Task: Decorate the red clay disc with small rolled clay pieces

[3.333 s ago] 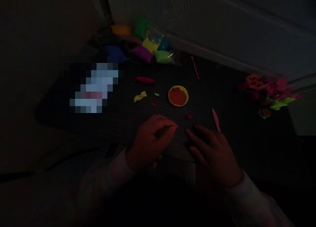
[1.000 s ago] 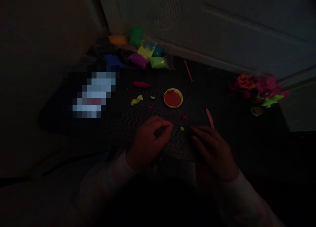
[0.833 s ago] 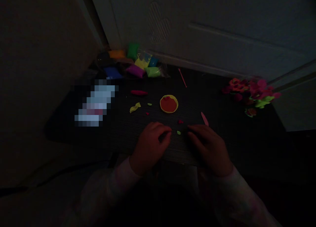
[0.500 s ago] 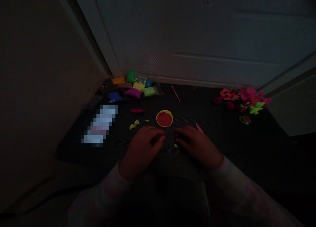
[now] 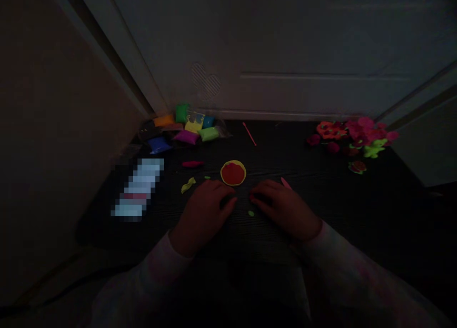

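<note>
In the dim head view, a shallow yellow-rimmed clay disc with a red filling (image 5: 233, 173) lies on the dark table. Just below it on the left, my left hand (image 5: 205, 213) rests with curved fingers, thumb and forefinger slightly apart and nothing visible between them. My right hand (image 5: 283, 206) pinches a small reddish bit of clay (image 5: 252, 197) at its fingertips, mostly hidden. A small green clay piece (image 5: 251, 213) lies between my hands. Beside my left hand are a twisted yellow-green clay strip (image 5: 188, 185) and a tiny green piece (image 5: 207, 178).
Colourful clay packets (image 5: 187, 136) are heaped at the back left. A blurred bright panel (image 5: 139, 190) lies at the left. A red stick-like piece (image 5: 193, 164), a thin pink tool (image 5: 249, 134) and another pink tool (image 5: 285, 183) lie about. Pink and orange clay shapes (image 5: 364, 130) sit at the back right.
The view has shifted slightly, moving the table things a little left. My right thumb and fingers have closed together on the reddish bit. My left hand has hardly moved.
</note>
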A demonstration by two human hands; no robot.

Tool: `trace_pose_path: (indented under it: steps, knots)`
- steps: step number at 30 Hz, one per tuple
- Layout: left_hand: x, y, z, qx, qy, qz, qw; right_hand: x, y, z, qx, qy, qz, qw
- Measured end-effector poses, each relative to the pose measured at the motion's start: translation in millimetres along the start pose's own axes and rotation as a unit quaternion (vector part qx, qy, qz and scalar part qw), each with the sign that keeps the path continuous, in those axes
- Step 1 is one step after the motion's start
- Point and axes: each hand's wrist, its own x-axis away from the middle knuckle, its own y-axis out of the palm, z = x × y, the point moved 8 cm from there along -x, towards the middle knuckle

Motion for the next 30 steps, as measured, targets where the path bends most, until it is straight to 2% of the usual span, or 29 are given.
trace_pose_path:
  steps: [9, 14, 22, 30]
  knots:
    - [-10.0, -4.4, -15.7, -0.099, 0.0, 0.007, 0.995, 0.1, -1.6, -0.8, 0.001, -0.011, 0.022, 1.0]
    - [-17.1, 2.1, -15.4, -0.109, 0.045, -0.024, 0.993, -0.6, 0.9, 0.6, 0.007, 0.002, 0.006, 1.0]
    - [-20.5, 11.8, -9.5, -0.152, 0.097, -0.035, 0.983, -2.9, 1.8, -0.4, 0.015, -0.004, -0.015, 1.0]
    - [-21.0, 13.2, -8.5, -0.158, 0.138, 0.004, 0.978, -3.2, 3.8, 2.1, 0.013, 0.003, -0.041, 0.999]
